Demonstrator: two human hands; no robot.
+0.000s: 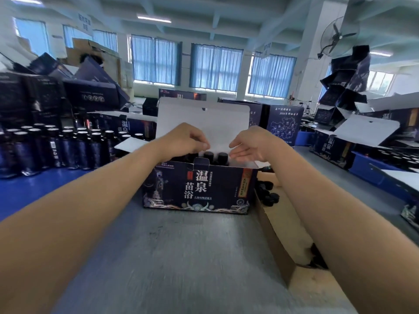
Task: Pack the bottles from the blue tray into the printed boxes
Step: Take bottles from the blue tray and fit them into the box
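Some bottles (209,155) packed, many more to go.
Your box (199,191) stands on the counter (181,257) right in front of you, lid (204,118) up, with bottles inside. Your left hand (184,141) and right hand (251,148) hover over its open top with bent fingers, and you cannot tell if they pinch anything. Lots more bottles stand on the blue tray (34,191) to your left. Loose caps (269,198) lie in a brown carton (283,223) just right of the box. Nothing seems to block your way.
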